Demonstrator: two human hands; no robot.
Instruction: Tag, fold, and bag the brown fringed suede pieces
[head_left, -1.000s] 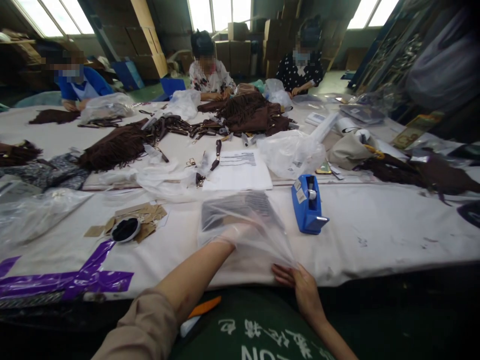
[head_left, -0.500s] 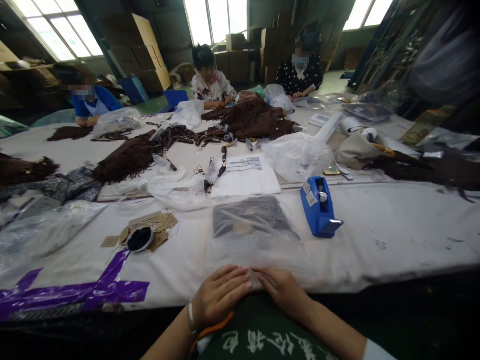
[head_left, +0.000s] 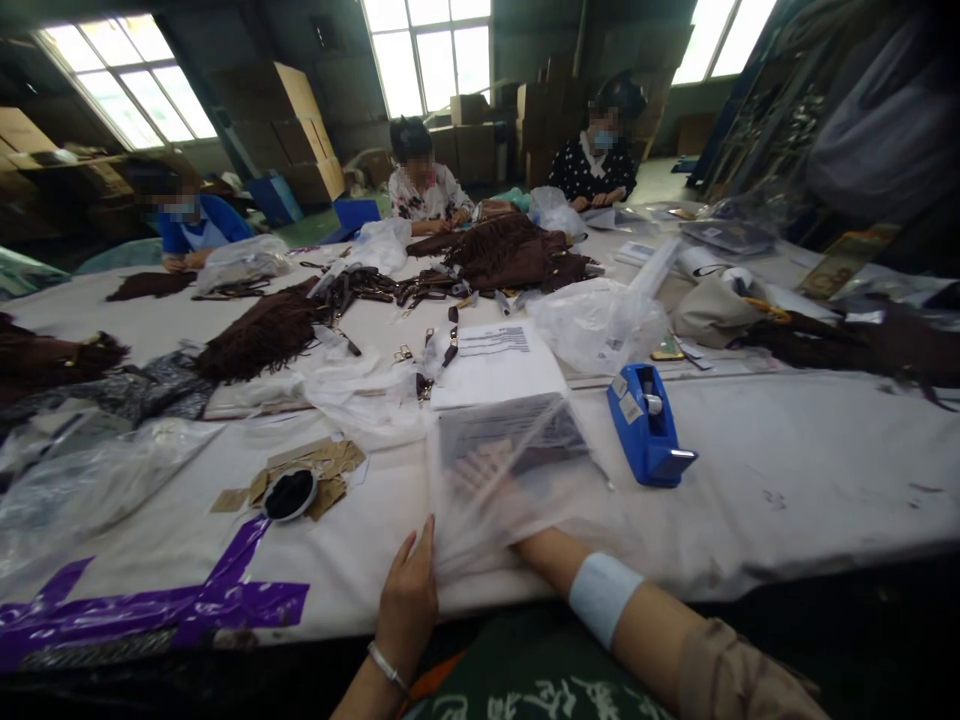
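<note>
A clear plastic bag (head_left: pixel 577 500) lies at the table's near edge with a flat, dark folded item (head_left: pixel 555 425) inside. My right hand (head_left: pixel 487 480) reaches into the bag's near opening. Seen through the film, its fingers are stretched out and spread over the dark item. At the bag's near left corner, my left hand (head_left: pixel 409 590) pinches the edge of the film between thumb and fingers, its palm partly hidden. A blue tape dispenser (head_left: pixel 645 430) stands to the right of the bag. Just behind the bag lie printed white sheets (head_left: pixel 502 365).
A round dish of black material (head_left: pixel 290 495) sits on brown paper tags (head_left: pixel 337 470) at left, near purple tape (head_left: pixel 232 590). Brown fringed pieces (head_left: pixel 262 330), straps and plastic bags (head_left: pixel 600 320) cover the table's middle. Several people sit along the far side.
My hands were together at the table's edge before the bag. Now the right hand has gone forward inside it, and the left has moved to its left edge. The film is lifted.
</note>
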